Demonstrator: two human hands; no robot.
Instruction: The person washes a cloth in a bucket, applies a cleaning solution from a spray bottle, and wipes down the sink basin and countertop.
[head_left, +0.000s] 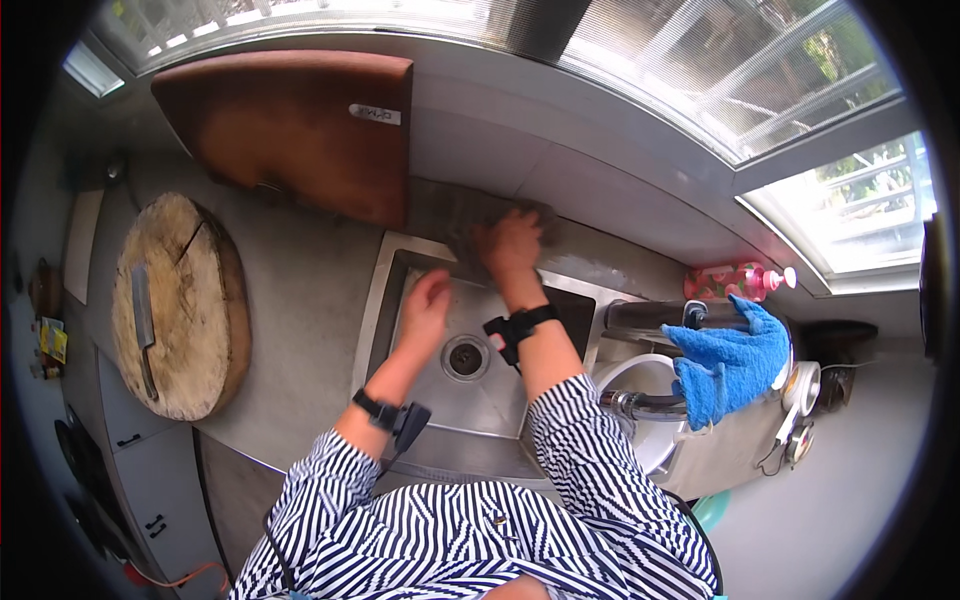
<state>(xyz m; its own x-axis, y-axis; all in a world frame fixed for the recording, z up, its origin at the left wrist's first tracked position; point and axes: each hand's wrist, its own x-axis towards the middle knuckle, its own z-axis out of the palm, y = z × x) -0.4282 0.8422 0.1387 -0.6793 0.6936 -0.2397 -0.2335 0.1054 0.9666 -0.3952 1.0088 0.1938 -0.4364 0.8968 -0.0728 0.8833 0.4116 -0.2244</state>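
Note:
My left hand (427, 307) hangs above the stainless steel sink basin (480, 409), fingers loosely curled and blurred, with nothing visible in it. Beyond the sink's back rim, my right hand (512, 244) bends over what looks like a dark grey cloth (466, 241) on the ledge. Motion blur hides the cloth's outline and part of my fingertips. Below and between my hands lies the round drain (465, 358) in the basin floor.
A thick round wooden chopping block (187, 330) carries a cleaver (142, 307) on the left. Against the wall leans a brown cutting board (300, 135). A blue cloth (724, 360) drapes over the faucet (645, 405), near a pink pump bottle (724, 282) and white bucket (645, 367).

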